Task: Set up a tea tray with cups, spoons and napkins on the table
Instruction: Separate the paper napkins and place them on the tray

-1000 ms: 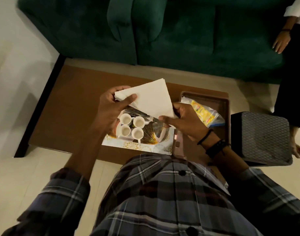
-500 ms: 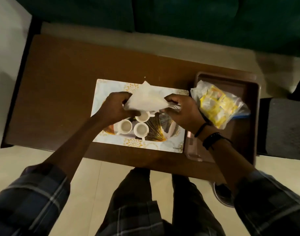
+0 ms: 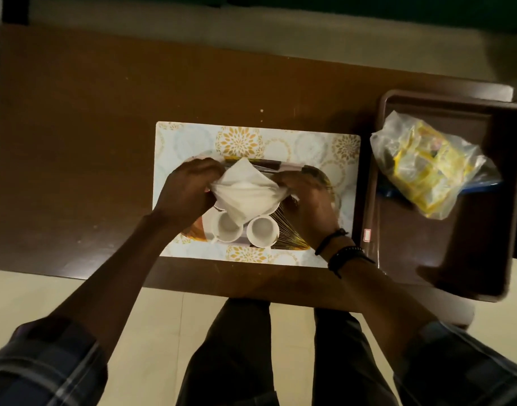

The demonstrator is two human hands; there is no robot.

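A white paper napkin [image 3: 245,192] is stretched between my left hand [image 3: 189,192] and my right hand [image 3: 308,200], each pinching one side of it. It hangs just above a patterned tea tray [image 3: 292,240] that rests on a floral placemat [image 3: 310,148]. Two white cups [image 3: 227,228] [image 3: 262,230] stand in view on the tray's near side. Other cups are hidden under the napkin and my hands. No spoons can be made out.
The brown wooden table [image 3: 90,142] carries a dark brown tray [image 3: 444,244] at the right, holding a clear bag of yellow sachets [image 3: 427,162]. My legs and the pale floor [image 3: 160,332] lie below the table's near edge.
The napkin went from a wide flat sheet held high to a smaller folded shape held low over the cups. My head has tipped down, so the sofa and the other person left the view.
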